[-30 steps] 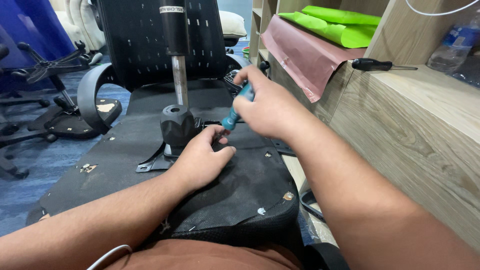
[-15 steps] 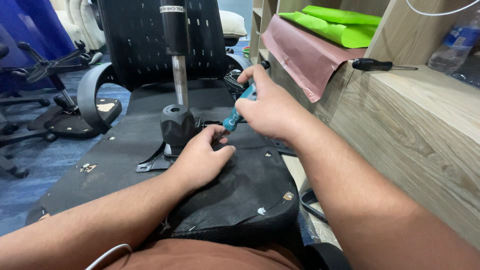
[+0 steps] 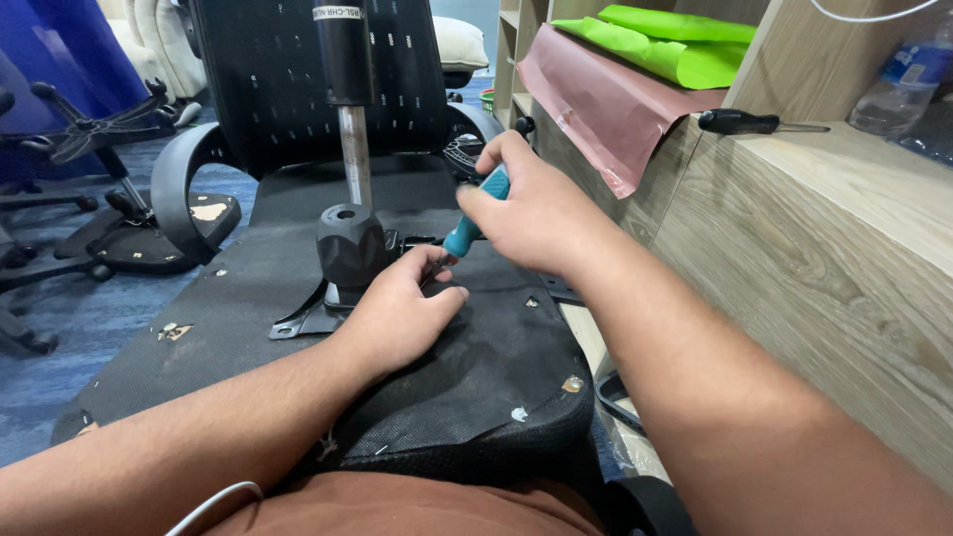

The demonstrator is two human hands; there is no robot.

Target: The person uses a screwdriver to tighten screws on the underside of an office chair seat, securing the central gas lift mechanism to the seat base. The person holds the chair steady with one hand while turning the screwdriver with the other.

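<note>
Teal-handled screwdriver (image 3: 475, 220) at centre frame, angled down — right hand (image 3: 541, 213) wraps its fingers round the handle. Left hand (image 3: 402, 313) rests on the upturned black fabric chair seat (image 3: 476, 367), fingers pinched near the tip beside the black metal mechanism (image 3: 349, 248). Screw being driven; next calls for steady downward turning.

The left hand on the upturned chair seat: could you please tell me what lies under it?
The left hand rests on the black seat underside, fingers beside the teal-handled screwdriver gripped by the right hand. The tool's tip and any screw are hidden beneath them.
</note>
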